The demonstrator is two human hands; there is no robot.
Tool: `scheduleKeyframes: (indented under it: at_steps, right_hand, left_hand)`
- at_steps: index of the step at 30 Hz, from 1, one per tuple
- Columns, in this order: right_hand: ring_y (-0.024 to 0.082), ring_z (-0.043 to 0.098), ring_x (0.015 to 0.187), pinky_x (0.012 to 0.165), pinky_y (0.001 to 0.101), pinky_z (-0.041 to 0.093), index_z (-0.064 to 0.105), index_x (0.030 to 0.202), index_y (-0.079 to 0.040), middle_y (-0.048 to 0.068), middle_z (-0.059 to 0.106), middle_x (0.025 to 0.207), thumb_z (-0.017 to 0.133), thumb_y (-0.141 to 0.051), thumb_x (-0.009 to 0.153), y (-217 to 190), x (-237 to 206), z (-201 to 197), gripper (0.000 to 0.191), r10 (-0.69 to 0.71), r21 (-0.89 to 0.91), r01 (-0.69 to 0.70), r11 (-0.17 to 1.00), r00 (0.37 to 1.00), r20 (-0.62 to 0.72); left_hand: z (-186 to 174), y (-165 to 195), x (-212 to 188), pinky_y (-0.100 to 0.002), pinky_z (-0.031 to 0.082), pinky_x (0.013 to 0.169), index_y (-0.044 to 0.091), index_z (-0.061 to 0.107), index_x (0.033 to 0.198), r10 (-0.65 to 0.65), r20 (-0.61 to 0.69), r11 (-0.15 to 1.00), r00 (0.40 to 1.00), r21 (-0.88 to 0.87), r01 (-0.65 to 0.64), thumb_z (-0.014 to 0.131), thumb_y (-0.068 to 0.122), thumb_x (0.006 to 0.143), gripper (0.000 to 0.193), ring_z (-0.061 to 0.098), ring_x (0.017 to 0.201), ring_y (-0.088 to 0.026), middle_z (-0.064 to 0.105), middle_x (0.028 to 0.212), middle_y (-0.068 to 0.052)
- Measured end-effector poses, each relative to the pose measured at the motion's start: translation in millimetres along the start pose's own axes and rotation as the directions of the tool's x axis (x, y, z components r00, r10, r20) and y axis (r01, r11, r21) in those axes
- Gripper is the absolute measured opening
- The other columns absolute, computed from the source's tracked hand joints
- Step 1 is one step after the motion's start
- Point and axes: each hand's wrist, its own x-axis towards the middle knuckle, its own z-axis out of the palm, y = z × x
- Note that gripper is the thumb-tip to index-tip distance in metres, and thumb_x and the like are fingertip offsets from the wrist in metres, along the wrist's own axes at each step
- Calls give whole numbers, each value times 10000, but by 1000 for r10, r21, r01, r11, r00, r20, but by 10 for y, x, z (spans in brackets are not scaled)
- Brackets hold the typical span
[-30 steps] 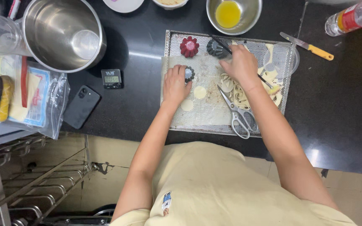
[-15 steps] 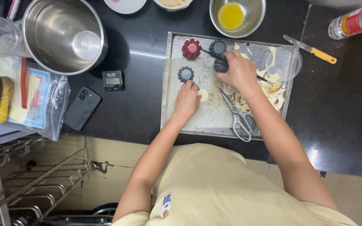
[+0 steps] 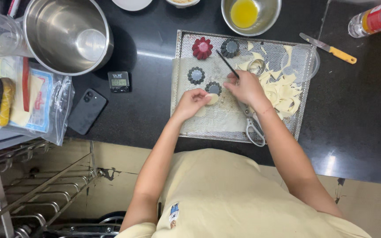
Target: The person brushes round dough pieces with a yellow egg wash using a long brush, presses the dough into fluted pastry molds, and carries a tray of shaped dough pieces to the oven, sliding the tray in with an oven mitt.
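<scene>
My left hand [image 3: 191, 103] pinches a small pale dough round [image 3: 213, 98] on the perforated metal tray [image 3: 225, 128]. Just beyond the round sits a dark fluted mould [image 3: 214, 87]. Another dark mould [image 3: 196, 75] lies to its left. A red mould [image 3: 203, 47] and a third dark one [image 3: 229, 47] stand at the tray's far edge. My right hand [image 3: 246, 88] rests mid-tray with its fingers closed on a thin dark stick [image 3: 226, 63] that points away from me. Scissors [image 3: 254, 125] lie under that wrist. Pale dough scraps [image 3: 283, 93] are heaped to the right.
Beyond the tray stands a steel bowl of yellow liquid [image 3: 250, 13]. A yellow-handled knife [image 3: 330, 49] and a bottle [image 3: 375, 20] lie far right. A large steel pot [image 3: 67, 33], a small timer [image 3: 119, 81], a phone [image 3: 87, 111] and a plastic bag [image 3: 34, 103] occupy the left counter.
My right hand has drawn back from the tray's far edge to the middle. A dark mould now sits beside my left hand, which has shifted right onto a dough round.
</scene>
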Motion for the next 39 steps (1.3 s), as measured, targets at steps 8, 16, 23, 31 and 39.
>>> scheduleKeyframes:
  at_steps: [8, 16, 23, 31, 39]
  right_hand:
    - [182, 690, 661, 637, 317, 535, 738, 1003, -19, 100, 729, 755, 814, -268, 786, -65, -6, 135, 338, 198, 210, -233, 949, 964, 175]
    - [164, 687, 631, 616, 316, 536, 722, 955, -40, 54, 718, 728, 857, -293, 747, -147, 4, 133, 354, 246, 183, -265, 947, 961, 123]
    - [152, 677, 683, 675, 298, 537, 687, 896, -22, 68, 712, 764, 836, -275, 808, -140, -3, 181, 306, 132, 219, -144, 965, 989, 68]
    - [128, 667, 794, 751, 290, 540, 680, 909, -16, 41, 721, 836, 791, -239, 851, -7, -31, 190, 256, 25, 392, -70, 917, 993, 118]
    - [108, 651, 949, 832, 266, 520, 660, 1177, 27, 48, 710, 1031, 777, -149, 901, 216, -231, 69, 347, -103, 582, 100, 807, 994, -29]
  left_hand:
    - [213, 76, 229, -279, 542, 641, 29, 757, 1022, 137, -262, 946, 955, 321, -47, 785, 140, 849, 207, 675, 665, -134, 718, 756, -51]
    - [245, 68, 232, -309, 538, 620, 45, 728, 971, 104, -353, 930, 930, 367, 36, 815, 175, 794, 236, 694, 639, -166, 711, 720, -51]
    - [347, 99, 115, -325, 564, 668, 58, 700, 936, 263, -385, 911, 884, 401, -96, 815, 141, 758, 228, 718, 710, -199, 651, 1047, -115]
    - [330, 36, 229, -275, 521, 677, -48, 682, 1120, -92, -195, 993, 976, 59, 105, 844, 102, 802, 387, 645, 764, -143, 710, 921, -90]
    - [247, 150, 171, -248, 531, 733, -29, 619, 1240, -60, 119, 847, 991, -520, 114, 688, 92, 951, 321, 680, 917, -119, 733, 1060, -67]
